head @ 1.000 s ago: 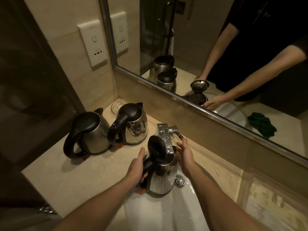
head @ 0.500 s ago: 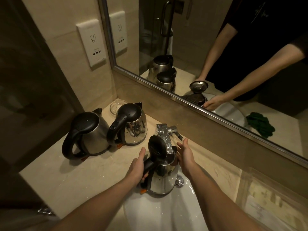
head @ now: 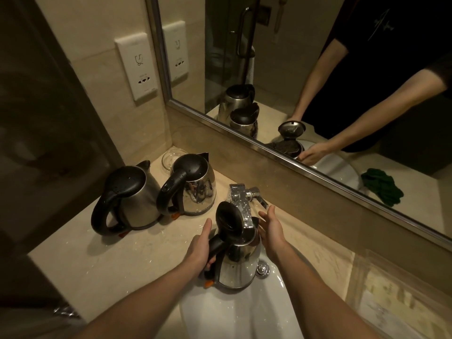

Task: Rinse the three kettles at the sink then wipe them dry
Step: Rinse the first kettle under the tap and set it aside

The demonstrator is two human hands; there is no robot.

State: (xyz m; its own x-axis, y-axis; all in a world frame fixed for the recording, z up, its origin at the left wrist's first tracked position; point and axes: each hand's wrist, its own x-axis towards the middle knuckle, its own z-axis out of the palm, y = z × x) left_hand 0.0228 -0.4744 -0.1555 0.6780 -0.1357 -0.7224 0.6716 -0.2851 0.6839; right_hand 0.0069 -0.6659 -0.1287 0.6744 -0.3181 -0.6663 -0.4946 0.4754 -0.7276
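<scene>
Lower centre: the left hand gripped the handle of the open-lidded kettle, its mouth under the faucet over the sink, likely for filling (flow unclear). The right hand hovered spread alongside. 2 closed kettles stood centre-left.

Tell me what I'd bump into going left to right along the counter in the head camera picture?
dull kettle → shiny kettle → open kettle → right hand
</scene>
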